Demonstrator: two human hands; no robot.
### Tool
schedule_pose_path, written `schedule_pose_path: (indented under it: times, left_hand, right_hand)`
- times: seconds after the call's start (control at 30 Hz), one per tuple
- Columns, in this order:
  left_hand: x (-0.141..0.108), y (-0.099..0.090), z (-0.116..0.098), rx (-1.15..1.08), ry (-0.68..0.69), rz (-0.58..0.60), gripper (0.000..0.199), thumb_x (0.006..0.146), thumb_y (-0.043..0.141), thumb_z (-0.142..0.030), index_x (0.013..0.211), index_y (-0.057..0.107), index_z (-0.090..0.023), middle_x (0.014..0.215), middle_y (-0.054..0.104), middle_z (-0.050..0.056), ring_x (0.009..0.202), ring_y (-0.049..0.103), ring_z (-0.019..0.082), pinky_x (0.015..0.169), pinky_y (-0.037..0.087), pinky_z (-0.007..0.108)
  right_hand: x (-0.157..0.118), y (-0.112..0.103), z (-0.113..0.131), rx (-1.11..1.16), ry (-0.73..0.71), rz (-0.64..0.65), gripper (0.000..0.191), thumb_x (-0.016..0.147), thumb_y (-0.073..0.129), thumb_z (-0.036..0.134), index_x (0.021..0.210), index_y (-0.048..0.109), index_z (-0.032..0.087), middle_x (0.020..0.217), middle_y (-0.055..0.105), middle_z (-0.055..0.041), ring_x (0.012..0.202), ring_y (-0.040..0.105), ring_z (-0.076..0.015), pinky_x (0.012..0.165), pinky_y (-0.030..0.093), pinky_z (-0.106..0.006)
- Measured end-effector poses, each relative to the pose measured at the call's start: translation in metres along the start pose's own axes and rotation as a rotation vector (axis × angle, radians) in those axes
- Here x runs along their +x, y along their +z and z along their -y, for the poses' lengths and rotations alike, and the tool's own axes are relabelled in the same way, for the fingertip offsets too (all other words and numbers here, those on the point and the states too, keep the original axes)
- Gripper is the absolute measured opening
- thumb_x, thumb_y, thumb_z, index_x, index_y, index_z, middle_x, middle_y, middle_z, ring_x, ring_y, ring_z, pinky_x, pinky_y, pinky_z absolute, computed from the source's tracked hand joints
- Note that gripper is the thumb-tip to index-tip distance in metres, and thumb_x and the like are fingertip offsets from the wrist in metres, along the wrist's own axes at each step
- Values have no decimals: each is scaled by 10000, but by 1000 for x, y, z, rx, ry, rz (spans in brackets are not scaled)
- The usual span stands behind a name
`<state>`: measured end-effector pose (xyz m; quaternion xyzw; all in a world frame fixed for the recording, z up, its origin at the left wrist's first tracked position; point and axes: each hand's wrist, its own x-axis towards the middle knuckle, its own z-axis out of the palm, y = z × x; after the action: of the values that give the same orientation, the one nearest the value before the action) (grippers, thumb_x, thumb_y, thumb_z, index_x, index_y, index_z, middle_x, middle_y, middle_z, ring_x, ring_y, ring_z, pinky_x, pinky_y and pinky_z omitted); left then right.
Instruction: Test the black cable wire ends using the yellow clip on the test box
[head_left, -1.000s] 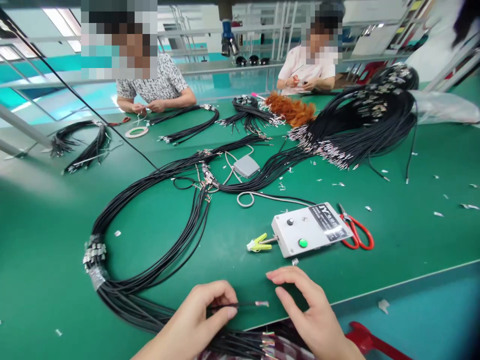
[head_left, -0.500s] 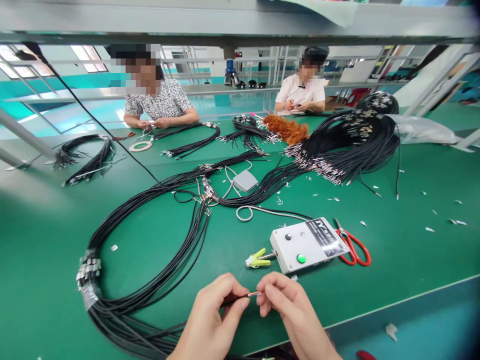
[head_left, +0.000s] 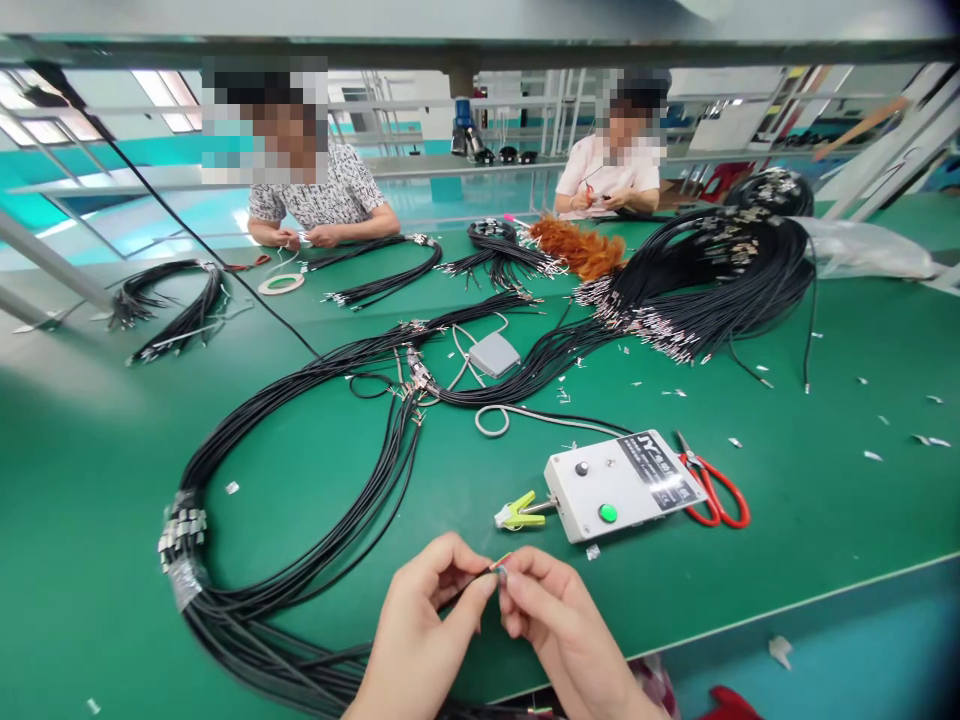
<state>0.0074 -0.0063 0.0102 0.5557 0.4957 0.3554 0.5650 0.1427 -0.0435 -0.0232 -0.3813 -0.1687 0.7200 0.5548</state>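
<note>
Near the table's front edge, my left hand (head_left: 431, 625) pinches a black cable close to its end. Thin coloured wires (head_left: 501, 563) stick out of the cable end between my hands. My right hand (head_left: 551, 615) closes thumb and fingers on these wires, its fingertips almost touching my left thumb. Just beyond my hands lies a white box (head_left: 619, 485) with a green button, a black knob and a yellow clip (head_left: 521, 512) at its left side. Red-handled scissors (head_left: 716, 490) rest against the box's right side. A long looped bundle of black cables (head_left: 300, 400) curves round on the left.
Two people sit across the green table (head_left: 795, 480), their hands busy with small items. A large cable heap (head_left: 705, 270), orange fluffy material (head_left: 577, 247), a grey pedal-like block (head_left: 494, 354) and a tape roll (head_left: 281, 284) lie farther back. A shelf beam crosses above.
My right hand has moved left, closer to my left hand. The wires, straight and together before, are now spread apart at the cable end. The camera view has shifted slightly.
</note>
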Motion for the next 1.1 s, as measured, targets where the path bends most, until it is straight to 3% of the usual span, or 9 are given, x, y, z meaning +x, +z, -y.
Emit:
schedule_pose_path:
  times: [0.13, 0.37, 0.47, 0.6, 0.67, 0.8, 0.93, 1.1]
  left_hand:
    - [2, 2, -1, -147, -135, 27, 232, 667, 747, -318, 641, 571, -170, 558, 597, -20, 459, 499, 97, 444, 416, 197]
    - [2, 0, 2, -177, -172, 49, 296, 661, 786, -354, 654, 558, -165, 549, 593, -26, 461, 503, 91, 451, 408, 193]
    - [0, -1, 2, -175, -150, 94, 265, 724, 760, -357, 711, 573, -169, 583, 585, -27, 504, 525, 104, 460, 404, 189]
    - [2, 1, 0, -133, -20, 195, 167, 823, 688, -297, 941, 660, -181, 809, 619, 11, 682, 617, 138, 602, 477, 222]
    - [6, 4, 0, -147, 22, 208, 133, 828, 687, -289, 896, 675, -176, 837, 595, 10, 688, 620, 132, 634, 487, 229]
    - [12, 9, 6, -209, -17, 177, 215, 802, 713, -341, 745, 614, -159, 711, 533, -28, 512, 505, 75, 478, 390, 187]
    - [4, 11, 12, -152, -54, 123, 231, 891, 601, -401, 818, 544, -189, 566, 464, -75, 445, 424, 76, 448, 321, 185]
    - [-5, 9, 22, 15, 84, 89, 198, 941, 537, -342, 814, 570, -194, 828, 513, -10, 595, 500, 100, 550, 412, 221]
  right_hand:
    - [-2, -2, 2, 13, -27, -16, 302, 722, 820, 416, 724, 667, 156, 645, 602, 14, 572, 485, -75, 582, 383, -203]
    - [1, 1, 4, -42, -57, -18, 311, 699, 833, 426, 748, 684, 158, 639, 626, 13, 566, 508, -77, 585, 392, -206]
    - [3, 2, -2, -105, -72, -33, 327, 696, 832, 442, 755, 685, 156, 623, 614, 22, 552, 505, -71, 574, 386, -202]
    - [6, 0, -3, -209, -104, -21, 327, 747, 788, 461, 756, 657, 161, 653, 603, 30, 552, 502, -66, 573, 396, -201]
    - [6, -3, 0, -277, -118, -7, 337, 757, 774, 469, 751, 638, 161, 650, 587, 35, 551, 499, -69, 572, 404, -206]
    - [4, -8, 10, -479, -124, 35, 356, 826, 681, 505, 771, 597, 164, 669, 576, 26, 571, 525, -91, 583, 422, -228]
    - [-2, -10, 21, -792, -197, 68, 251, 934, 543, 403, 813, 570, 185, 695, 569, 25, 630, 555, -116, 625, 430, -246]
    - [-3, -15, 28, -1250, -465, 85, 165, 967, 455, 241, 840, 557, 209, 789, 601, 10, 688, 558, -135, 648, 405, -263]
